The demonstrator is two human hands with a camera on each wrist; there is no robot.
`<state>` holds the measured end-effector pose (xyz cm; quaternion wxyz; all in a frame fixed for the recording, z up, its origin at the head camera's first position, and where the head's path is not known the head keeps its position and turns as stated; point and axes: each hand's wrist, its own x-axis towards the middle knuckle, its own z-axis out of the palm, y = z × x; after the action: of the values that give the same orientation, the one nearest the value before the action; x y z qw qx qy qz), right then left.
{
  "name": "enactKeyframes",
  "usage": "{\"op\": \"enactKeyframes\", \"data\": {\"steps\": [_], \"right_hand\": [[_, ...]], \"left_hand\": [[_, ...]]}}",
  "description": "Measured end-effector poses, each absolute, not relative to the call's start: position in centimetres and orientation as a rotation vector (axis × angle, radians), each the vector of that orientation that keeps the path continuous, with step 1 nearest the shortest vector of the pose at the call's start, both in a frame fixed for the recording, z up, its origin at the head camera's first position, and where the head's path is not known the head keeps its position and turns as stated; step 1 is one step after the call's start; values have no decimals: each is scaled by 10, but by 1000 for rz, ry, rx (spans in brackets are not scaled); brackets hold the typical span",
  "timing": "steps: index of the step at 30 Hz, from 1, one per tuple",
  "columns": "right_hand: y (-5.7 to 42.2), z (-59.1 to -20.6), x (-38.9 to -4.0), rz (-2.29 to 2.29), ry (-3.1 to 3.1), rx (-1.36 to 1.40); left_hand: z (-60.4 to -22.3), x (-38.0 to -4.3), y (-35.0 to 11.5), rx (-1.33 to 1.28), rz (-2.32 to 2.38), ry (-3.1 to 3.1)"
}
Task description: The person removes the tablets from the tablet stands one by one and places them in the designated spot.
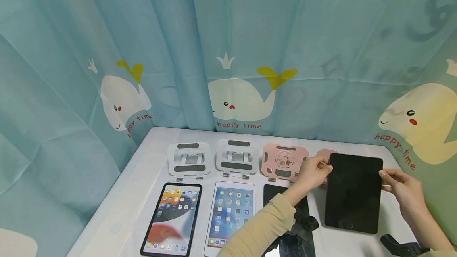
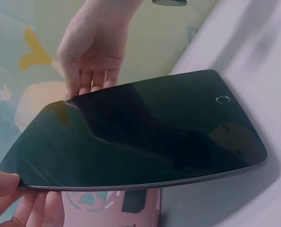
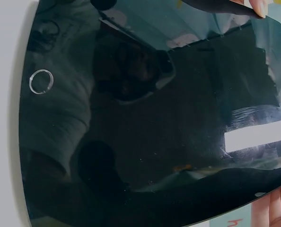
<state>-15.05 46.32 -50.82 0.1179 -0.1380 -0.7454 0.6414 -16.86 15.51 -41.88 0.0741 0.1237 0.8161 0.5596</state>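
Observation:
A black tablet [image 1: 354,193] with a dark screen stands nearly upright, its round home button at the lower edge, which is close over the white table. My left hand [image 1: 315,173] pinches its left edge near the top. My right hand [image 1: 407,189] holds the opposite edge, a little lower, between thumb and fingers. Seen from the left wrist, the tablet [image 2: 150,137] stretches between both hands, above a pink stand [image 2: 145,205]. In the right wrist view the glossy screen [image 3: 131,123] fills most of the picture. A pink stand [image 1: 325,152] behind the tablet is mostly hidden.
Two white folding stands [image 1: 191,168] [image 1: 235,165] and another pink stand [image 1: 282,150] line the back. In front lie a black-framed lit tablet [image 1: 173,217], a white-framed lit tablet [image 1: 232,209] and a dark tablet [image 1: 273,190], partly under my left arm. A whale-print curtain [image 1: 242,31] hangs behind.

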Motion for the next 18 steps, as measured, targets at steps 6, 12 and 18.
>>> {"op": "enactKeyframes", "data": {"steps": [6,12,18], "right_hand": [[463,-514,-142,1955,-2159,-382],[462,-519,-136,1990,-2195,-407],[452,-516,-124,2013,-2238,-425]], "left_hand": [[-424,-160,155,330,1714,2399],[-431,-155,153,259,1787,2283],[-440,-149,151,218,1873,2162]]}}
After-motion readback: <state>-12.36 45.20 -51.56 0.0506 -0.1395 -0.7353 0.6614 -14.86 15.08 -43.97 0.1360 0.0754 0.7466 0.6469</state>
